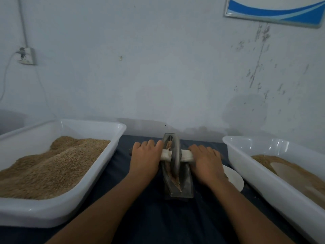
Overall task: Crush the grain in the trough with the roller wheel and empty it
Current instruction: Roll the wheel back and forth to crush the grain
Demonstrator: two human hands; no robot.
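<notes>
I am looking down over two forearms at a dark table. Outside my left hand a big white tub is holding heaped grain; outside my right hand another tub is holding less. Between the hands the grey trough is running lengthwise straight away from me, grain lying in its groove. The roller wheel is standing upright in the groove, and its pale axle handle is crossing the trough. Each hand is gripping one axle end, fingers curled over, both equally near. I judge the rolling must follow the trough's length.
</notes>
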